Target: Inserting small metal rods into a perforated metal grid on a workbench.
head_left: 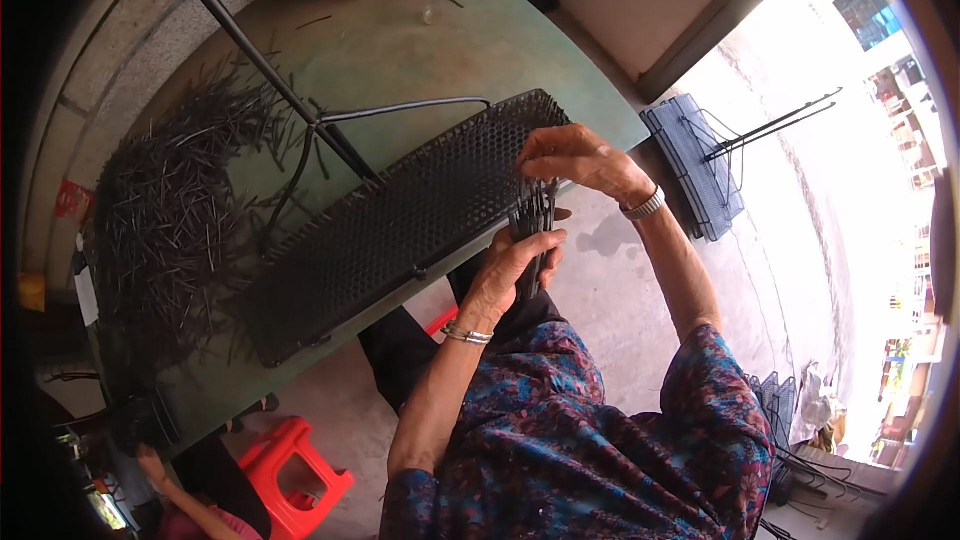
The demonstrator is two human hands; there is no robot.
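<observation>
A bundle of thin black strips stands roughly upright in my left hand, whose fingers are wrapped round its lower part. Just above the bundle's top, my right hand is closed in a pinch; what is between its fingertips, if anything, I cannot make out. Those fingertips are beside the right end of a long black perforated panel, which lies slantwise along the table's near edge. Short points stick up along the panel's far edge. A dark metal rod with bent wire braces reaches the panel from the upper left.
A large heap of loose black strips covers the left of the green table. A red plastic stool stands below, near another person's arm. On the floor at right rests a similar panel with a rod.
</observation>
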